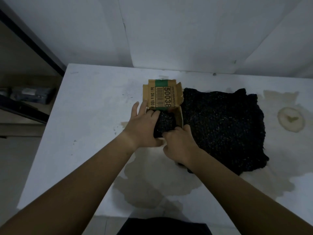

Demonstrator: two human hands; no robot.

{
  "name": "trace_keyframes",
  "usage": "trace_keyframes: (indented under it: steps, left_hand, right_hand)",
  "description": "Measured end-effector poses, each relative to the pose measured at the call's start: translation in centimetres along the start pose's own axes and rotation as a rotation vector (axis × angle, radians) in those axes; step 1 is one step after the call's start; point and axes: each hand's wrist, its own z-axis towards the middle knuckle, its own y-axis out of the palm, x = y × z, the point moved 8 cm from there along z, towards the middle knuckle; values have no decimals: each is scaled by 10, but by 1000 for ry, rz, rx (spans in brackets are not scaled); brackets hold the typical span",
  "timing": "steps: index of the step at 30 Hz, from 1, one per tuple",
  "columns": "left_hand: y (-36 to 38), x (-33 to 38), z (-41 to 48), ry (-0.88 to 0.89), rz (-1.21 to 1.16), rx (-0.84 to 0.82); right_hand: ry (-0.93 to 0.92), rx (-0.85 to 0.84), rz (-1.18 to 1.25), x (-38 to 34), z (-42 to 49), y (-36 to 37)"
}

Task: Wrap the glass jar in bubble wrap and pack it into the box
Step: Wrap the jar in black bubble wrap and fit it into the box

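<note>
While we lean over the table point(88, 133), both our bare forearms reach forward from the bottom edge and meet at the box point(162, 97). Nearest us, brownish stains spread across the white tabletop, running under our arms. Our right hand point(179, 143) has its fingers curled down onto the near end of a dark bundle point(165, 123), gripping it from above. Our left hand point(144, 124) lies on the bundle's left side, fingers pressed onto the dark wrap while the thumb side rests against the box's near edge. The bundle sits inside the open box; the jar itself is hidden under the black bubble wrap, so we cannot see glass at all. One brown flap point(160, 95), printed with a barcode, large digits and a green band, stands up at the far side. Just right of the box, touching its wall, a larger sheet point(225, 126) of the same black wrap lies flat on the table. Farther right sits a round ring-shaped stain point(290, 122). Beyond the table rises a pale wall point(186, 31).
</note>
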Motion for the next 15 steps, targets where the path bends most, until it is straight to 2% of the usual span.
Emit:
trace_keyframes:
  steps: [2,7,12,15]
  left_hand:
    - [0,-1,-1,3,-23,6]
    - [-4,2,-11,4,13,32]
    - [6,8,-18,-46,84,-56]
    - [-2,16,-25,-24,-20,77]
  right_hand:
    - [-20,73,-24,1,-4,-5]
    - [-41,401,45,14,-34,-37]
    - [82,410,276,74,-67,-26]
    - [266,337,568,129,-82,1]
